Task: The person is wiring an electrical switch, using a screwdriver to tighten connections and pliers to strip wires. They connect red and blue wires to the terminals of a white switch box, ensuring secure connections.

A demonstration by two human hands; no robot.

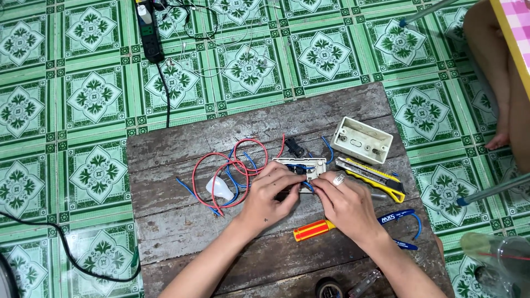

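Both hands, left (269, 190) and right (343, 200), grip white switch plate (301, 165); fingers hide its lower half.

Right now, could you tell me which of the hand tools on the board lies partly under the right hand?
The red-and-yellow screwdriver: its shaft end disappears under the right hand, while the yellow utility knife lies uncovered beyond it.

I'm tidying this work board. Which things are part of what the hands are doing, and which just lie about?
In use: left hand, right hand, white switch plate, blue wires.

Lying about: white wall box, yellow utility knife, red-yellow screwdriver, tape roll, power strip.
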